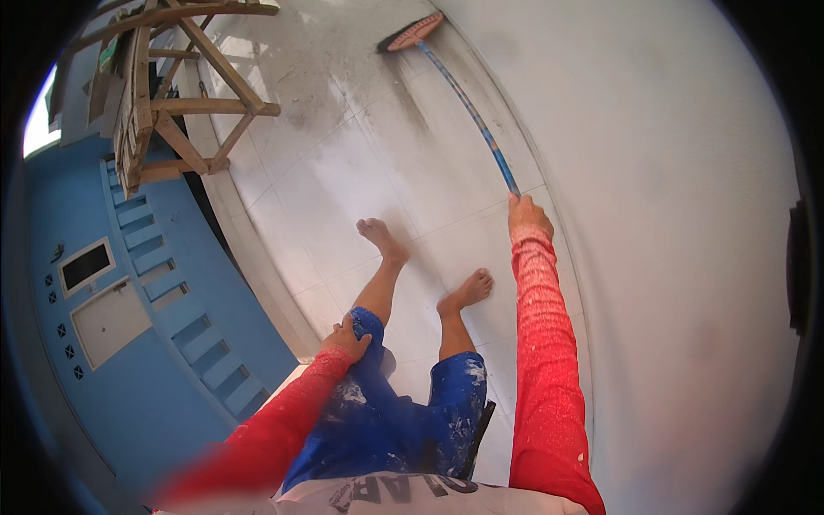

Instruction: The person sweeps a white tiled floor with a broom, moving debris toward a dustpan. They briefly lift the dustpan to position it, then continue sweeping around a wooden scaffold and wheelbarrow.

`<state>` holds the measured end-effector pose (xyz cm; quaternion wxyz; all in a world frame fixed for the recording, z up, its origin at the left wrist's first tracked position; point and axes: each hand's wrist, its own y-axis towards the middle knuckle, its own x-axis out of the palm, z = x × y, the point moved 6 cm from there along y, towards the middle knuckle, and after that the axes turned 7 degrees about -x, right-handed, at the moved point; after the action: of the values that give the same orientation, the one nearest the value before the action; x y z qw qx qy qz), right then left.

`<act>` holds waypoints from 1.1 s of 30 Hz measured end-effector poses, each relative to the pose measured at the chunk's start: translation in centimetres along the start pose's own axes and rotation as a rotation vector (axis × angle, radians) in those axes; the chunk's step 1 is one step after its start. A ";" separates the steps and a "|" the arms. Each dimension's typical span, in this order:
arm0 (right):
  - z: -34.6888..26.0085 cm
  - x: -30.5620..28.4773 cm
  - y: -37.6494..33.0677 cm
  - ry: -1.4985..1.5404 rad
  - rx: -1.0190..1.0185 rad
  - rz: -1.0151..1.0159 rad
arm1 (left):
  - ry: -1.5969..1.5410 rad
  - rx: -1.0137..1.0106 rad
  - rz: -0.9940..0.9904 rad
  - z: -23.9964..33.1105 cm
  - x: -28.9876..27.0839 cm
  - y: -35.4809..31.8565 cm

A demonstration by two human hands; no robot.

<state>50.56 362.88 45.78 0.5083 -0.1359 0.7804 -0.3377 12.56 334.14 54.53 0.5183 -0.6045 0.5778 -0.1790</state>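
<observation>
Red sleeves (pixel 549 386), speckled with white, ran down to two bare hands while I stood watching. The right hand (pixel 530 213) was wrapped around the near end of a broom (pixel 472 110), its fingers folded shut over the blue patterned handle. The left hand (pixel 348 339) rested on the left knee, against paint-splashed blue shorts (pixel 335 442); its fingers were bent, though I could not tell whether they pinched the cloth.

The broom stretched forward, well ahead of the bare feet (pixel 468 290), its pink head (pixel 416 33) lying near the foot of the white wall (pixel 669 215). Whether the head touched the wall, I could not tell. Grey smudges (pixel 408 99) marked the tiled floor (pixel 326 172) close by, and a wooden stand (pixel 206 106) stood off to the left, well apart from the broom.

To my eye, this was the sweeping stroke at its far reach, along the edge where floor met wall. The next move, I judged, called for a firm one-handed grip, bristles pressed flat, and a pull drawing the dirt away from that edge.
</observation>
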 end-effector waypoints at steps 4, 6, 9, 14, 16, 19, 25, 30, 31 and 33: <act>-9.9 -5.4 -0.4 0.087 -0.108 0.008 | 0.001 -0.058 -0.010 -0.1 0.8 0.2; -6.7 -2.6 -5.5 0.128 -0.087 -0.040 | -0.046 -0.089 -0.045 -0.9 1.7 0.1; 5.8 4.6 -17.1 0.201 -0.142 -0.046 | -0.132 -0.113 -0.070 -2.1 2.3 0.2; 26.5 9.4 -42.1 -0.027 0.205 -0.093 | -0.152 -0.039 -0.063 -2.3 0.7 1.9; 28.8 10.5 -43.4 -0.130 0.274 -0.173 | -0.160 -0.040 -0.070 -3.1 0.1 2.7; 28.4 11.2 -37.9 -0.243 0.288 -0.183 | -0.176 -0.025 -0.055 -4.2 -0.4 3.7; 5.6 7.7 -7.2 -0.113 0.109 -0.060 | -0.141 0.003 -0.034 -4.3 -0.4 4.8; -14.0 -3.6 2.5 0.066 -0.019 0.013 | -0.039 0.020 -0.003 -3.9 -0.1 5.3; -13.1 -1.9 1.1 0.105 -0.029 0.009 | -0.031 0.012 -0.007 -4.0 0.2 5.1; -7.1 3.9 -4.6 0.362 -0.071 -0.058 | -0.063 0.006 -0.049 -4.8 0.8 5.0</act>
<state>41.93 360.03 47.90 0.3447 -0.1131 0.8664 -0.3431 6.33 332.44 51.94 0.5335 -0.6223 0.5457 -0.1741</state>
